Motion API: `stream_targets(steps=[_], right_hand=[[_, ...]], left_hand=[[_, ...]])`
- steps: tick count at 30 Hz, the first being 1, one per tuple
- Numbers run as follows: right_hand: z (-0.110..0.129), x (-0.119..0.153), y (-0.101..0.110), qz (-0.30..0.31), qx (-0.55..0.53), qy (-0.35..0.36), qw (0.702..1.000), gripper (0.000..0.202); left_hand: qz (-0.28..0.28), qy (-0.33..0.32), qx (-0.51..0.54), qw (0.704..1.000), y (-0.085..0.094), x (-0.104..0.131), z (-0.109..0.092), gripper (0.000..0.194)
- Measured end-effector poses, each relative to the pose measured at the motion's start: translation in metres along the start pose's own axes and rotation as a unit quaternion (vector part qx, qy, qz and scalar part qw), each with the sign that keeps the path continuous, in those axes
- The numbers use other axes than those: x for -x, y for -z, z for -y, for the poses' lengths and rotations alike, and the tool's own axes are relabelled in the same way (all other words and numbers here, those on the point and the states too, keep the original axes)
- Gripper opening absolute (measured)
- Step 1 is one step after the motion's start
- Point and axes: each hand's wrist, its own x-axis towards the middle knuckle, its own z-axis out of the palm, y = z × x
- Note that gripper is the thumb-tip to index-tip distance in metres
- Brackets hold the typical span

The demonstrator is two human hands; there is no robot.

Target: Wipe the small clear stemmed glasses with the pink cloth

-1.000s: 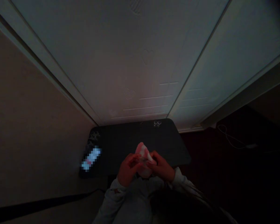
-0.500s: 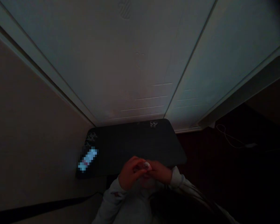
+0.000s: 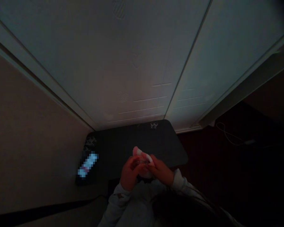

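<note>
Near the table's front edge, both hands grip a small pink-and-white striped cloth piece (image 3: pixel 144 155) that looks like a sock. My left hand (image 3: pixel 129 174) is closed round its left side, fingers curled. My right hand (image 3: pixel 162 171) pinches its right side, thumb and fingers pressed together. One pink end of the cloth sticks up above the fingers, and part of it hangs below them. Something clear or shiny shows between the hands, too dark to make out.
The dark table (image 3: pixel 123 138) stands against a pale embossed panel (image 3: pixel 132 72). On it lie a lit, blurred-out phone-like screen (image 3: pixel 88 164), clear plastic pieces (image 3: pixel 91 141) at the left corner and a small clear butterfly-shaped piece (image 3: pixel 153 125) at the back. A white cable (image 3: pixel 229 135) lies right.
More of the striped cloth shows now, its pink end rising above my fingers. Both hands stay together in nearly the same place. The view has shifted slightly.
</note>
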Motion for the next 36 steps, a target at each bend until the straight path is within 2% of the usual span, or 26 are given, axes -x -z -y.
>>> stream_targets(steps=[4, 10, 14, 18, 22, 27, 29, 34, 36], right_hand=[[0.002, -0.003, -0.008, 0.001, -0.148, 0.022, 0.989, 0.043], [0.004, -0.009, -0.022, -0.013, -0.371, -0.032, 0.928, 0.042], [0.014, -0.01, -0.021, 0.001, -0.442, -0.06, 0.895, 0.043], [0.012, -0.008, -0.02, 0.002, -0.471, -0.079, 0.879, 0.044], [-0.001, -0.004, -0.021, -0.002, -0.436, -0.084, 0.896, 0.037], [-0.006, 0.001, -0.015, 0.028, -0.351, -0.072, 0.933, 0.03], [-0.006, 0.001, -0.013, 0.035, -0.339, -0.075, 0.937, 0.028], [-0.005, 0.002, -0.013, 0.036, -0.341, -0.073, 0.937, 0.028], [-0.005, 0.002, -0.014, 0.019, -0.331, -0.072, 0.941, 0.03]], left_hand=[[0.002, 0.029, 0.045, 0.999, 0.01, 0.0, 0.0, 0.03], [-0.005, 0.05, 0.14, 0.989, 0.024, -0.006, 0.0, 0.037], [0.012, 0.077, 0.208, 0.975, 0.026, -0.01, -0.005, 0.043], [0.04, 0.113, 0.278, 0.953, 0.024, -0.013, -0.005, 0.044], [0.056, 0.129, 0.262, 0.955, 0.023, -0.014, 0.001, 0.037], [0.065, 0.12, 0.087, 0.987, 0.024, -0.013, 0.0, 0.025], [0.054, 0.102, 0.04, 0.992, 0.024, -0.012, -0.004, 0.021], [0.003, 0.057, 0.014, 0.998, 0.021, -0.009, -0.01, 0.006], [-0.013, 0.032, -0.009, 0.999, 0.018, -0.007, -0.008, 0.01]])
